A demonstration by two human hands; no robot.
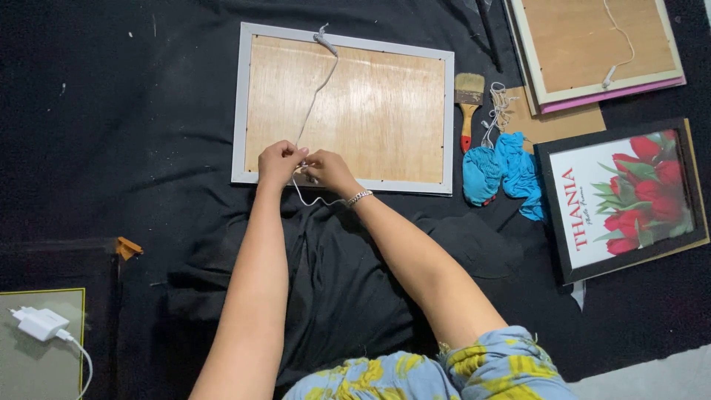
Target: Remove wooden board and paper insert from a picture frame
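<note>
Left of grey frame [238, 104] black cloth [111, 111] bare; right blocked w/ brush [467, 104], blue rag [500, 170], flower pic [626, 200]
</note>
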